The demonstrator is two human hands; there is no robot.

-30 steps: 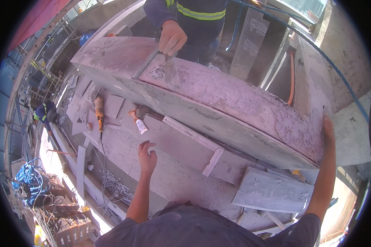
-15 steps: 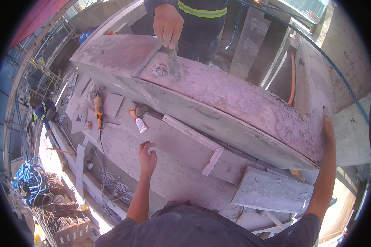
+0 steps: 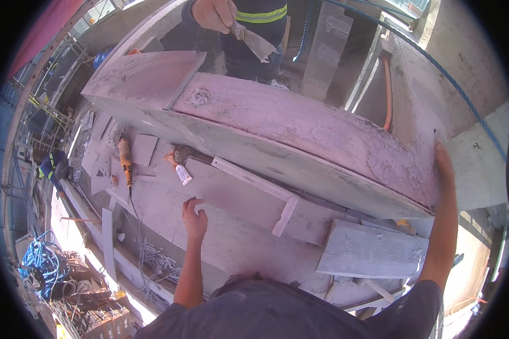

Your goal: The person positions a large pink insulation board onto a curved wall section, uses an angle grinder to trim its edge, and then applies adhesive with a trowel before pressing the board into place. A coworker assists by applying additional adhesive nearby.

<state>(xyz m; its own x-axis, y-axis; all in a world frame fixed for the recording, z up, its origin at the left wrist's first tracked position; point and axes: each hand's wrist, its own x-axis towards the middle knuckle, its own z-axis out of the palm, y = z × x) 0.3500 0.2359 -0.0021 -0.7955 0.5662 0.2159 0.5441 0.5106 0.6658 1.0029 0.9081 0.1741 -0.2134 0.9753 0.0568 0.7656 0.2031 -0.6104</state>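
A low wall crosses in front of me, its top spread with rough, pinkish-looking mortar. At its right end my right hand lies against the edge, fingers extended and partly hidden. My left hand hangs over the dusty floor, holding nothing, thumb and fingers curved but apart. Nearest to it is a small white tube or packet. Across the wall, a co-worker's hand grips a scraper with a mortar-caked blade, held above the wall top. A flat slab covers the wall's left part.
An orange power tool with a cord lies on the floor at left. A long straight bar and a grey slab lie below the wall. Blue rope is heaped at far left; another rope crosses upper right.
The co-worker's scraper has come up off the mortar, its blade now pointing right. My view has shifted slightly; both my hands keep much the same pose.
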